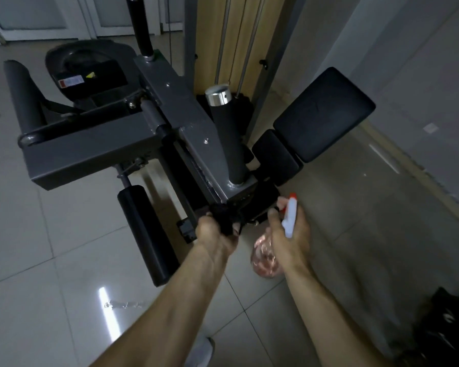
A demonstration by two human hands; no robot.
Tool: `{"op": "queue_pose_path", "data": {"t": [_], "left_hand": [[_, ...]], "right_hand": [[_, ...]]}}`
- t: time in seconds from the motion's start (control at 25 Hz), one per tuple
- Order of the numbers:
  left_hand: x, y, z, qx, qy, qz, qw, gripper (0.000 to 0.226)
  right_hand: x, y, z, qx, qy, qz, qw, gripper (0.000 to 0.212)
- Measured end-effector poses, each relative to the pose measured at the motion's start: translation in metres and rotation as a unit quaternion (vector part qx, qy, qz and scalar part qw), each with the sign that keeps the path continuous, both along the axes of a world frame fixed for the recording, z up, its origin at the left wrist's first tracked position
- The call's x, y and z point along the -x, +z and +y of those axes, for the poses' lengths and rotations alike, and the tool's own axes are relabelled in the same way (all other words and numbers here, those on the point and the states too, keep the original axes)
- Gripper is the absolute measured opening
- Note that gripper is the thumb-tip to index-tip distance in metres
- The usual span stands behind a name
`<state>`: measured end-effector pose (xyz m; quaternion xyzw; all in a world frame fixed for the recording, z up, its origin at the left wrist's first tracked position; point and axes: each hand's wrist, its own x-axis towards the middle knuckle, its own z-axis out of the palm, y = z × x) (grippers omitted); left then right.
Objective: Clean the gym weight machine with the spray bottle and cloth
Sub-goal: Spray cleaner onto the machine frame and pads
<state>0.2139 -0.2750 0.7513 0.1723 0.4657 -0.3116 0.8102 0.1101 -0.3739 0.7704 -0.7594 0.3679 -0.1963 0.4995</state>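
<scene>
The grey weight machine (pixel 96 152) fills the upper middle, with black foam rollers, a padded seat (pixel 321 112) and an upright handle post with a chrome cap (pixel 219 95). My left hand (pixel 215 231) grips a dark cloth (pixel 224 218) and holds it against the near lower corner of the frame. My right hand (pixel 289 234) holds a clear pinkish spray bottle (pixel 264 256) with a white and red spray head (pixel 290 215), just right of the cloth, nozzle pointing at the machine.
A long black foam roller (pixel 146 234) sticks out low on the left of my left arm. A wall runs along the right, doors stand at the back. A dark bag (pixel 451 327) lies at the lower right. Tiled floor (pixel 51 260) lies all around.
</scene>
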Motion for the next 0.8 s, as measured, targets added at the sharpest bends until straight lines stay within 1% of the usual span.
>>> {"op": "queue_pose_path", "data": {"t": [0.12,0.2,0.28,0.32,0.4,0.48,0.6,0.68,0.8], "left_hand": [[0.001,0.000,-0.017,0.042,0.011,0.047,0.998,0.029],[0.005,0.001,-0.042,0.096,0.020,0.068,0.993,0.031],[0.001,0.002,-0.064,0.140,0.054,0.100,0.984,0.034],[-0.002,0.000,-0.070,0.147,0.065,0.111,0.981,0.035],[0.001,-0.003,-0.063,0.140,0.080,0.113,0.980,0.036],[0.008,-0.008,-0.029,0.113,0.065,0.070,0.989,0.036],[0.002,-0.009,0.014,0.071,0.037,0.033,0.996,0.035],[-0.005,-0.003,0.007,0.043,0.025,0.028,0.998,0.035],[0.000,-0.003,-0.022,0.058,0.026,0.055,0.996,0.035]], "right_hand": [[0.049,-0.026,0.004,-0.029,-0.041,0.033,0.998,0.030],[0.071,-0.039,0.004,-0.033,-0.045,0.055,0.997,0.031],[0.084,-0.043,0.001,-0.016,-0.038,0.073,0.996,0.030],[0.087,-0.043,-0.001,-0.010,-0.030,0.080,0.996,0.030],[0.091,-0.037,-0.002,-0.017,-0.018,0.086,0.996,0.030],[0.087,-0.031,-0.002,-0.024,-0.014,0.072,0.997,0.030],[0.072,-0.028,-0.001,-0.021,-0.012,0.050,0.998,0.030],[0.061,-0.028,0.003,-0.031,-0.007,0.037,0.999,0.031],[0.053,-0.026,0.015,-0.042,0.014,0.021,0.999,0.030]]}}
